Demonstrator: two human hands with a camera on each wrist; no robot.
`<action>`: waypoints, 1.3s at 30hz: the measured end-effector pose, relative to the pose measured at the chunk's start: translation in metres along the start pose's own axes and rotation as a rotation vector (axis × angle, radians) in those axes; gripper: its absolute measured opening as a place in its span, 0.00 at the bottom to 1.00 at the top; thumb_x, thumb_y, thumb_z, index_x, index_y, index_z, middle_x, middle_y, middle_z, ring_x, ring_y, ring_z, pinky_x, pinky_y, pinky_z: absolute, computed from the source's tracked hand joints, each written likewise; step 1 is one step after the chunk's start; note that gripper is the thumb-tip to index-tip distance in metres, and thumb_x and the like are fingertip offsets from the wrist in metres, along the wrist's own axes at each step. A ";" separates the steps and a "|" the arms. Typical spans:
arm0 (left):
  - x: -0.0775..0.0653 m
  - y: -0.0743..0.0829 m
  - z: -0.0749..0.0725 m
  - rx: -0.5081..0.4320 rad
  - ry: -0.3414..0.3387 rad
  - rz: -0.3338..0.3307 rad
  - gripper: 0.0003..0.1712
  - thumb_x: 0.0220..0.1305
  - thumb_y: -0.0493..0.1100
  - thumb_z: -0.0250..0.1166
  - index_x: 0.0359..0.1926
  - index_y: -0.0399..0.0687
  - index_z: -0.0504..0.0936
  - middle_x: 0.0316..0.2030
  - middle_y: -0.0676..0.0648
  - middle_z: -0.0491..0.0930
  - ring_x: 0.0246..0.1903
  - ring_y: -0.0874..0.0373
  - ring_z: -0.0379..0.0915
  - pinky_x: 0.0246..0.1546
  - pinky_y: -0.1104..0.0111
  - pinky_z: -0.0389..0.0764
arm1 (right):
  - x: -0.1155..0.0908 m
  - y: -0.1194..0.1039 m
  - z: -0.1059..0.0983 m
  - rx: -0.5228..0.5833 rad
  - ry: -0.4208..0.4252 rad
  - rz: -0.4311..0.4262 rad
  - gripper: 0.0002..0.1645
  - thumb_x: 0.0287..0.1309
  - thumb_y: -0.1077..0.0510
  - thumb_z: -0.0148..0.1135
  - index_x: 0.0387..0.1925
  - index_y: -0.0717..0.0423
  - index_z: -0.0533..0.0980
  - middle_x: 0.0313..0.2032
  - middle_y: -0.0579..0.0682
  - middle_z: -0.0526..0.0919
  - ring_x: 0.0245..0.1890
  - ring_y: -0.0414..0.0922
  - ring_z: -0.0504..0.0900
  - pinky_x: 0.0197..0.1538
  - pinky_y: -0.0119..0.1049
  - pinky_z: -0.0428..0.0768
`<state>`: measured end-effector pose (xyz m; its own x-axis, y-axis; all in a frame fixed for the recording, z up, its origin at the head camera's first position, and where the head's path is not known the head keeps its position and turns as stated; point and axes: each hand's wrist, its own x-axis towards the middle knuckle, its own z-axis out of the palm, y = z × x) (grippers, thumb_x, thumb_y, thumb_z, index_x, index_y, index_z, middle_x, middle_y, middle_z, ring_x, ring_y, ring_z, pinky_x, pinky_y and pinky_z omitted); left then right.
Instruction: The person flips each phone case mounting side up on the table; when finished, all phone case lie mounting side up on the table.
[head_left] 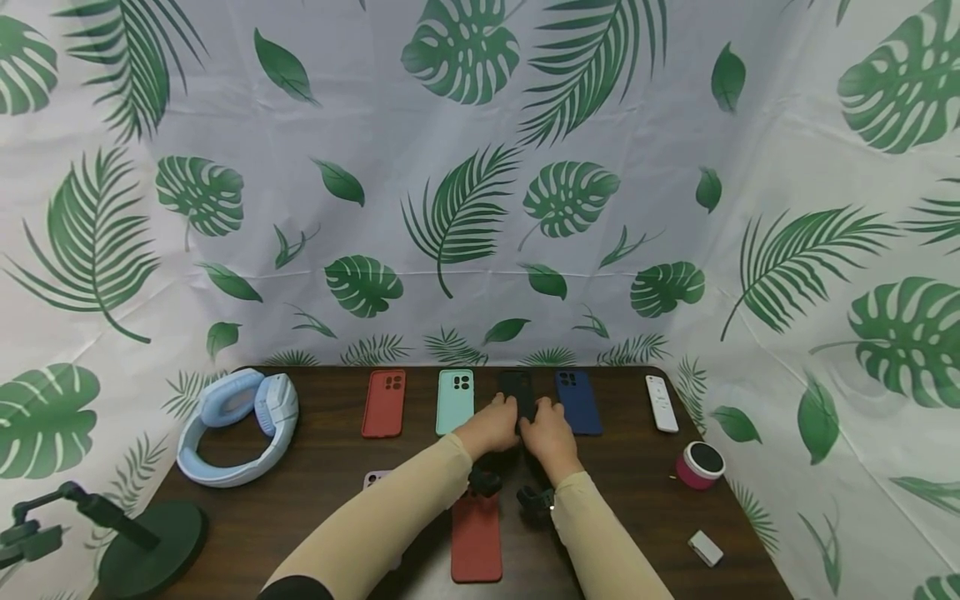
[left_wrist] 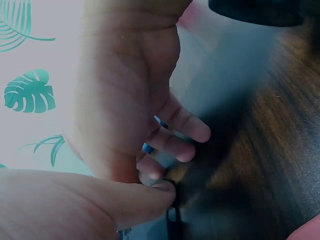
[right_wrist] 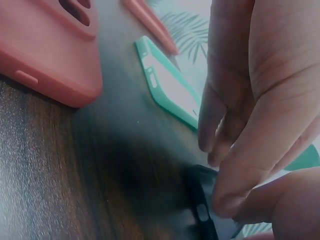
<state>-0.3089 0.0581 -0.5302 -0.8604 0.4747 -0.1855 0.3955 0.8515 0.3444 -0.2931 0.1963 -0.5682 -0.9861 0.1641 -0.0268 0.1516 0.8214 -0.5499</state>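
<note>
At the back of the dark wooden table, a black phone case (head_left: 515, 383) lies between a mint phone case (head_left: 454, 403) and a navy phone case (head_left: 579, 403). My left hand (head_left: 490, 427) holds its near left side. From the right, my right hand (head_left: 551, 440) grips the same case, the two hands close together. In the left wrist view a thumb lies on the edge of the black case (left_wrist: 172, 220), with curled fingers beside it. The right wrist view shows fingertips against its side (right_wrist: 200, 202). Its lower part is hidden by the hands.
A red phone case (head_left: 384, 403) lies back left; another red case (head_left: 476, 542) is between my forearms. My left sleeve mostly covers a lilac case (head_left: 373, 477). Blue headphones (head_left: 238, 429) and a green lamp base (head_left: 153, 550) stand left; a white remote (head_left: 662, 403) and pink jar (head_left: 699, 467) right.
</note>
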 end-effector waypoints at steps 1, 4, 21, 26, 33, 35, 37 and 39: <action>0.000 0.000 0.000 0.007 0.020 0.005 0.43 0.70 0.51 0.64 0.76 0.34 0.58 0.75 0.31 0.59 0.74 0.40 0.61 0.71 0.54 0.70 | 0.000 0.001 -0.001 0.004 0.008 -0.006 0.33 0.68 0.47 0.60 0.65 0.62 0.69 0.60 0.69 0.71 0.48 0.67 0.80 0.48 0.63 0.79; 0.000 -0.002 0.000 0.036 0.106 0.024 0.39 0.70 0.53 0.63 0.74 0.38 0.62 0.72 0.33 0.63 0.71 0.39 0.64 0.69 0.51 0.71 | 0.001 0.004 -0.001 0.014 0.047 -0.038 0.28 0.68 0.48 0.60 0.61 0.60 0.72 0.55 0.66 0.74 0.46 0.63 0.80 0.47 0.59 0.79; 0.005 0.009 -0.011 0.072 0.204 0.063 0.41 0.70 0.56 0.64 0.77 0.49 0.60 0.78 0.37 0.56 0.76 0.42 0.56 0.69 0.52 0.72 | 0.003 0.025 -0.023 -0.029 0.214 -0.058 0.38 0.59 0.44 0.71 0.65 0.55 0.69 0.60 0.67 0.65 0.60 0.65 0.65 0.58 0.68 0.64; 0.013 0.016 -0.002 0.078 0.174 0.107 0.39 0.73 0.55 0.60 0.78 0.52 0.59 0.79 0.40 0.53 0.78 0.45 0.53 0.71 0.54 0.69 | 0.000 0.039 -0.025 -0.033 0.215 0.001 0.42 0.57 0.43 0.72 0.67 0.57 0.67 0.61 0.69 0.63 0.60 0.68 0.63 0.58 0.70 0.61; 0.030 0.036 0.005 0.114 0.165 0.153 0.35 0.74 0.52 0.59 0.78 0.54 0.61 0.79 0.44 0.55 0.78 0.48 0.53 0.75 0.57 0.63 | 0.000 0.049 -0.030 -0.051 0.223 0.020 0.43 0.57 0.40 0.70 0.66 0.59 0.67 0.59 0.71 0.63 0.58 0.70 0.64 0.56 0.70 0.61; 0.034 0.042 0.007 0.137 0.167 0.169 0.33 0.75 0.50 0.57 0.77 0.54 0.63 0.78 0.45 0.58 0.77 0.48 0.55 0.75 0.59 0.63 | 0.001 0.050 -0.031 -0.060 0.216 0.022 0.41 0.60 0.40 0.66 0.66 0.60 0.67 0.60 0.71 0.62 0.58 0.71 0.64 0.56 0.70 0.62; 0.037 0.046 0.010 0.153 0.156 0.184 0.31 0.75 0.48 0.56 0.76 0.55 0.65 0.77 0.45 0.59 0.77 0.49 0.57 0.76 0.61 0.62 | 0.001 0.051 -0.031 -0.063 0.203 0.032 0.39 0.64 0.39 0.61 0.65 0.61 0.67 0.60 0.72 0.62 0.59 0.71 0.64 0.56 0.71 0.61; 0.040 0.050 0.012 0.167 0.134 0.193 0.30 0.76 0.47 0.55 0.76 0.56 0.66 0.77 0.46 0.60 0.77 0.50 0.57 0.76 0.62 0.61 | 0.001 0.053 -0.031 -0.064 0.189 0.045 0.37 0.67 0.39 0.58 0.65 0.61 0.67 0.60 0.72 0.62 0.59 0.71 0.63 0.57 0.71 0.61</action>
<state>-0.3199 0.1229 -0.5316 -0.7944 0.6074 -0.0041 0.5941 0.7783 0.2032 -0.2836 0.2565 -0.5716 -0.9489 0.2959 0.1100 0.2053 0.8431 -0.4970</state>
